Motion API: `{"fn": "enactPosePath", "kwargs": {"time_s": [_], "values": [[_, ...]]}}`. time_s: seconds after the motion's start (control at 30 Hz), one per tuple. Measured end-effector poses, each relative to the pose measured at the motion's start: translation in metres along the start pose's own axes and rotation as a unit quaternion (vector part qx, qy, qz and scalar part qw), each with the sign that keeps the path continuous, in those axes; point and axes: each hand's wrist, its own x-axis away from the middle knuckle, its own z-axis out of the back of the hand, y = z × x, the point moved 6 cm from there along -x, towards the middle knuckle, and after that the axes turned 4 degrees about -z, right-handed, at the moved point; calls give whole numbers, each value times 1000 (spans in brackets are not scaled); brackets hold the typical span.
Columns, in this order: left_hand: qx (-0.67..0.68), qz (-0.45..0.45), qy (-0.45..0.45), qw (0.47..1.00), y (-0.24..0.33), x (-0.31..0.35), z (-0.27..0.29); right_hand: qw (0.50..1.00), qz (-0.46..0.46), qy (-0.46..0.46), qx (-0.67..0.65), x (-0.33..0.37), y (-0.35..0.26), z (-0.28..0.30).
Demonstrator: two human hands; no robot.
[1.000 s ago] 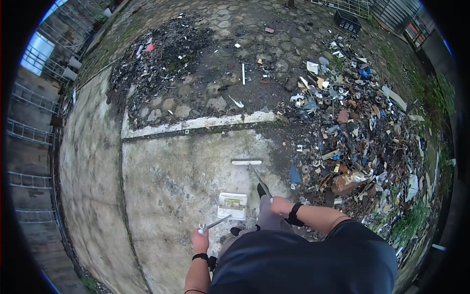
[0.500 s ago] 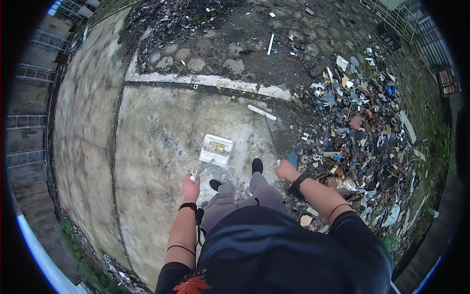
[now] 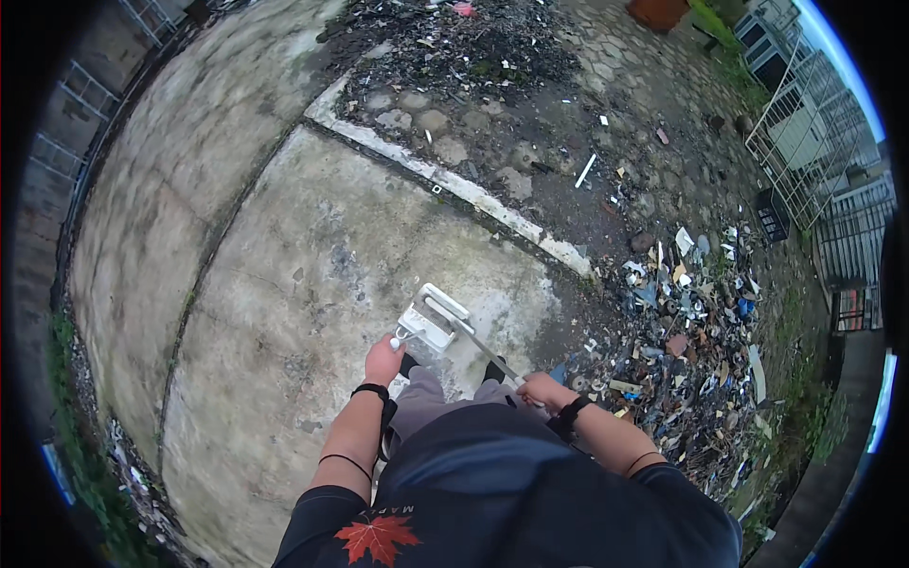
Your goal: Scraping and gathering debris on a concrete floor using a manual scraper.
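Observation:
My left hand (image 3: pixel 383 363) is closed on the top of a long-handled white dustpan (image 3: pixel 428 333), which is on the concrete just ahead of my feet. A hook-shaped grip end shows at that hand. My right hand (image 3: pixel 545 390) grips the pale handle of a broom (image 3: pixel 488 354). This handle slants forward and left to the dustpan, where the broom's head lies over or in the pan; I cannot tell which. What the pan holds is mostly hidden.
A large heap of mixed rubble and litter (image 3: pixel 663 350) spreads to my right. A raised pale kerb (image 3: pixel 464 187) crosses ahead, with dark debris (image 3: pixel 464 47) beyond. A black crate (image 3: pixel 772 216) and metal frame (image 3: pixel 791 142) stand far right. A white strip (image 3: pixel 585 170) lies past the kerb.
The broom has swung in from the right ahead to the dustpan, and my right hand has come lower and closer to my body. My view has turned to the right.

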Motion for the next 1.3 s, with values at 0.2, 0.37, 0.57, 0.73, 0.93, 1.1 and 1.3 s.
{"fn": "enactPosePath", "kwargs": {"time_s": [0.2, 0.37, 0.57, 0.73, 0.93, 1.1, 1.3], "values": [[67, 14, 47, 996, -91, -15, 79, 986, -65, 2, -151, 21, -87, -51], [108, 17, 59, 992, -136, -29, 114, 990, -40, 45, -126, -10, -148, -89], [80, 35, 69, 994, -148, -56, 133, 989, -40, 85, -113, -47, -213, -83], [59, 70, 62, 994, -141, -93, 147, 994, -63, 88, -3, -106, -254, -59], [33, 96, 75, 992, -101, -149, 188, 896, 51, -6, 440, -140, -317, -69], [52, 121, 89, 987, -66, -199, 192, 846, 32, -120, 518, -135, -364, -59], [27, 157, 105, 982, -63, -230, 223, 970, -34, -169, 170, -125, -434, -38]]}}
